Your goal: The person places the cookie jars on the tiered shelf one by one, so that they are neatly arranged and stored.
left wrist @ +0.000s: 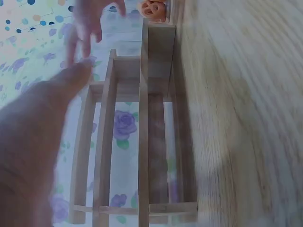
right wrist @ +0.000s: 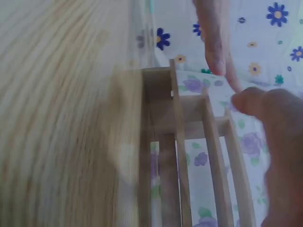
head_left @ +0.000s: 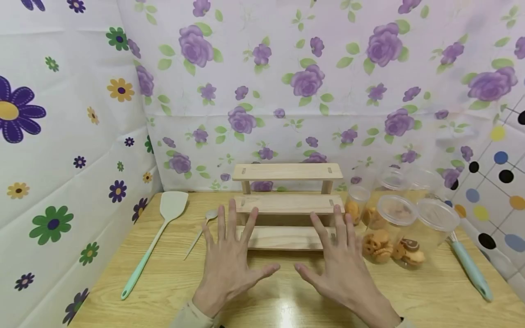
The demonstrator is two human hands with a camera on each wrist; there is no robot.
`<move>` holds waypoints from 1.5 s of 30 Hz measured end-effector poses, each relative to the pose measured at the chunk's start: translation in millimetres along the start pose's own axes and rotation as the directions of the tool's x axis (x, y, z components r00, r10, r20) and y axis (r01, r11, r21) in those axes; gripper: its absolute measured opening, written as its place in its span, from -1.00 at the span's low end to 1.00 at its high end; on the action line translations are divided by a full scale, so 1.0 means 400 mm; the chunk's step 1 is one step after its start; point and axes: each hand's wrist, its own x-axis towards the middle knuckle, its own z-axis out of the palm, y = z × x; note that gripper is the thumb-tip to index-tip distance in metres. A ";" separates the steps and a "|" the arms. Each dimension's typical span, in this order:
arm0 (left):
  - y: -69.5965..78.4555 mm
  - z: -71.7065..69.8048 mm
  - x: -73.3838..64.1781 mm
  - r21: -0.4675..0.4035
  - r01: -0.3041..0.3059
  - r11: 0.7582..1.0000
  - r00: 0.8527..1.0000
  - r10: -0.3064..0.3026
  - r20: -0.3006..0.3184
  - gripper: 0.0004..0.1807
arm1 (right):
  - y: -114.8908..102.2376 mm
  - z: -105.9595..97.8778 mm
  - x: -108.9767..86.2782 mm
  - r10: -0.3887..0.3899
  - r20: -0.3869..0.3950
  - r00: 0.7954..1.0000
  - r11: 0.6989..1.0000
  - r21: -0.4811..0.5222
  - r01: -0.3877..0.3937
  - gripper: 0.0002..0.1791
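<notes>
A three-step wooden shelf rack (head_left: 287, 204) stands at the middle back of the table. My left hand (head_left: 227, 264), fingers straight and spread, is held in front of the rack's left side. On the other side my right hand (head_left: 342, 269) is spread the same way, the two thumbs pointing at each other with a gap between. Neither hand holds anything. In the left wrist view the rack (left wrist: 143, 142) appears turned on its side, with a blurred thumb (left wrist: 42, 118) in front. The right wrist view has the rack (right wrist: 177, 156) beside the right thumb (right wrist: 279, 123).
Clear lidded jars of cookies (head_left: 379, 246) are grouped right of the rack. Beyond them lies a whisk with a blue handle (head_left: 469, 269). On the left are a spatula with a green handle (head_left: 149, 250) and a spoon (head_left: 201, 232). Patterned cloths (head_left: 262, 91) enclose the table.
</notes>
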 end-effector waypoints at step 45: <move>-0.148 0.185 0.006 -0.880 0.255 0.401 0.927 -0.360 0.104 -0.70 | 0.555 -0.113 -0.161 0.364 -0.274 0.890 0.645 0.764 -0.028 -0.10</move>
